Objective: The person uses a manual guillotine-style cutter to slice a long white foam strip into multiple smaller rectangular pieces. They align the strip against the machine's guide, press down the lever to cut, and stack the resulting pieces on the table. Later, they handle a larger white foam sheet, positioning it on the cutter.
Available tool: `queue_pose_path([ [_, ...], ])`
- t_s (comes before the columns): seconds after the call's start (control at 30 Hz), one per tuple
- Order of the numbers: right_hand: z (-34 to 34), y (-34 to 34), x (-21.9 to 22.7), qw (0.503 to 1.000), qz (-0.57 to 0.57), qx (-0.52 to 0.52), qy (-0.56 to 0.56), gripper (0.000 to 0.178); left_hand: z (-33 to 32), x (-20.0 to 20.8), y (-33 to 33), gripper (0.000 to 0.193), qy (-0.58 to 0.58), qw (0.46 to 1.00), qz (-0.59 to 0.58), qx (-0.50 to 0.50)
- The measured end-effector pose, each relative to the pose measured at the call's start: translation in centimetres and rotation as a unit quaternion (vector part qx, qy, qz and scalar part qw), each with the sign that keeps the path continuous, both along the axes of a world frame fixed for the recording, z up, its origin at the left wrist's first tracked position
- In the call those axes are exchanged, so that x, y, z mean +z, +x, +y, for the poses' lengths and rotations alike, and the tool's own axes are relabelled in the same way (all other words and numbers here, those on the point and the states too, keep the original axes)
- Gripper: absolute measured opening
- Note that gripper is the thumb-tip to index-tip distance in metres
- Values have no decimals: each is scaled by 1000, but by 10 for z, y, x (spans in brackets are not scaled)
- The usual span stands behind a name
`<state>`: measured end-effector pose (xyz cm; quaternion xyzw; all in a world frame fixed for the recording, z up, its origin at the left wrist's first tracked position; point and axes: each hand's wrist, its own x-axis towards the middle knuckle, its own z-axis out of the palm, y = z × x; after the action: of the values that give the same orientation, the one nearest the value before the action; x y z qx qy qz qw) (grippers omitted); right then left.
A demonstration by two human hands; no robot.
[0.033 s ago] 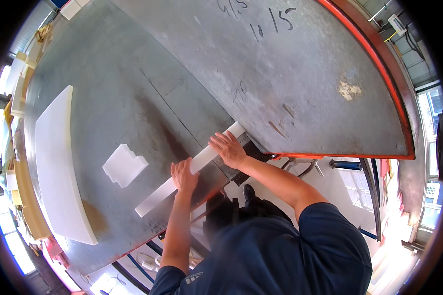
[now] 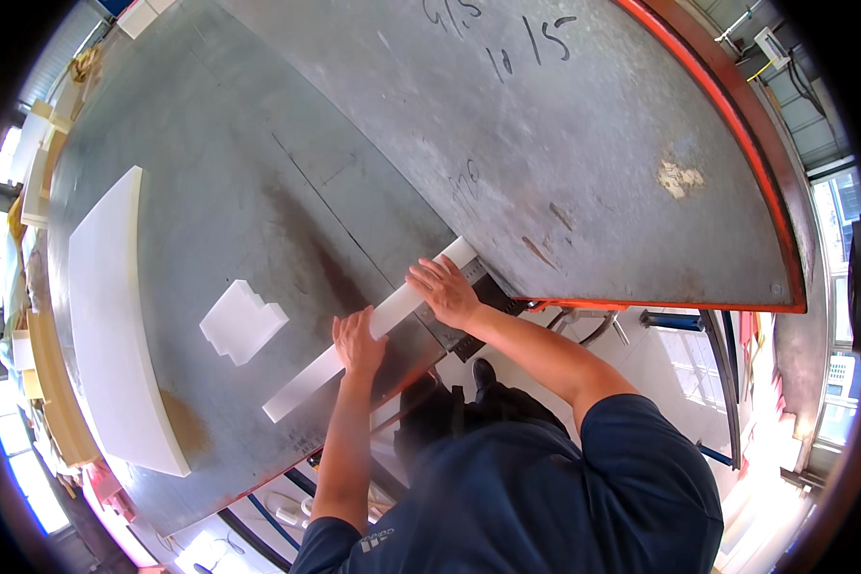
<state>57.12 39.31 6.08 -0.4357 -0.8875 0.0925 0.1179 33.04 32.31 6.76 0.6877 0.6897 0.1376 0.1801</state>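
You stand at the edge of a broad grey metal table [image 2: 230, 143] with both bare hands on a long, narrow white foam-like strip [image 2: 301, 386]. The strip lies slantwise across the near part of the table, one end pointing toward its lower edge, the other reaching the foot of a sloping grey metal panel [image 2: 593, 182] trimmed in red; whether that end touches the panel, you cannot tell from this view. Your left hand [image 2: 359, 342] rests about the strip's middle, fingers bent over it and only slightly parted. Your right hand [image 2: 443, 291] lies nearer the panel, its fingers extended across the strip, close together. Whether either thumb pinches the strip from the near side cannot be told. To the left of your hands, a small notched white block [image 2: 242, 322] lies on the metal, apart from the strip. Beyond it, near the table's left side, sits a large white slab [image 2: 120, 325], its edges bowed in the fisheye view. You wear a navy short-sleeved shirt [image 2: 526, 502]; a dark shoe [image 2: 485, 371] shows below.
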Motion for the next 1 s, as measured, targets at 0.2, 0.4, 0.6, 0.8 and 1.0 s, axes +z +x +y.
queue_pose_path([
  [0.2,-4,0,4,1000,-22,-2,-7,45,-1,1,0,67,2,1000,4,-2],
  [0.4,-3,0,3,1000,-15,-8,-22,45,1,6,1,66,-6,1000,-1,3],
  [0.6,-2,4,1,999,-32,7,-22,48,0,-1,2,69,0,1000,-1,-6],
  [0.8,0,7,15,1000,-9,-3,-7,56,-9,5,-9,96,12,1000,19,16],
  [1.0,-5,41,0,999,11,-37,17,55,-49,13,-50,95,-41,995,67,58],
])
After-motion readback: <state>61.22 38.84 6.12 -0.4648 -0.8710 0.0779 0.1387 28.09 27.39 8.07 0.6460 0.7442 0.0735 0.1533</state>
